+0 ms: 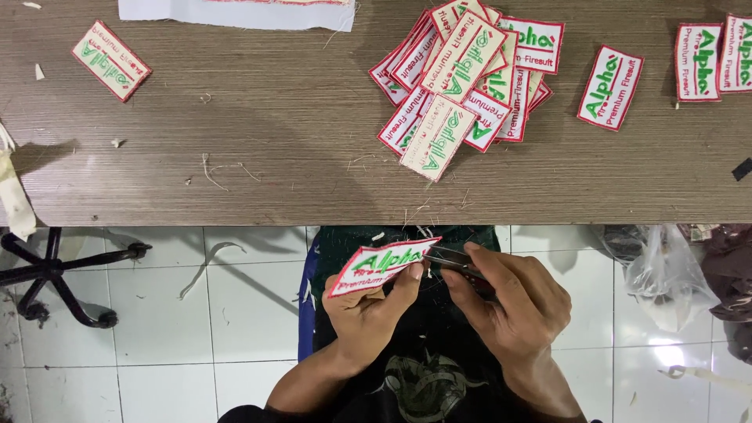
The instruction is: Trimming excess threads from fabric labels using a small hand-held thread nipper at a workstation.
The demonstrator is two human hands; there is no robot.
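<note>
In the head view, the left hand is pinching a white embroidered cloth patch with red border below the table edge, its long axis pointing right toward small metal snips clenched in the right hand.

**Wood-grain table with patches**

A brown wood-grain table bears a loose pile of patches, white with red borders and green lettering, some face down. One single patch lies far left; three more lie to the right of the pile. A white cloth sits at the far edge. Thread scraps are scattered about.
</note>
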